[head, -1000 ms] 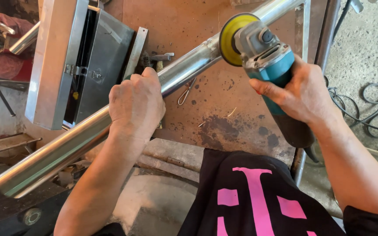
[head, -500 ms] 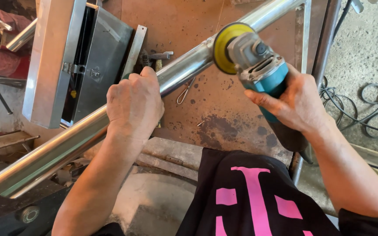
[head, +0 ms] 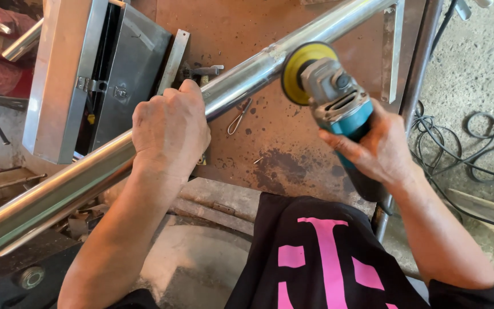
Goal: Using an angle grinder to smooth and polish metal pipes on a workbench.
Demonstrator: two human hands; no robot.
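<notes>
So the left hand (head: 170, 129) is clamped down over a long shiny steel tube (head: 81, 174), fingers wrapped right around the top of it. The tube runs diagonally, from way down past the left hand's wrist side up and across toward the far corner beyond the right hand. It lies over a rusty brown counter (head: 293, 137), which is stained dark just in front of the right hand's knuckles.

The right hand (head: 381, 151) is gripping the body of a teal angle grinder (head: 338, 103), fingers closed tight around it. The grinder's yellow disc (head: 298, 71) sits right up against the tube, a bit ahead of the left hand's fingertips, looks like it's touching but I can't say for sure.

Just beyond the left hand there's a grey hinged metal box (head: 81, 80) standing at an angle, and a flat metal strip (head: 172, 63) leaning beside it. A little wire clip (head: 238, 117) lies on the counter between the two hands, under the tube. Off to the outer side of the right hand, black cables (head: 470, 143) are looped on the concrete floor (head: 481, 68).
</notes>
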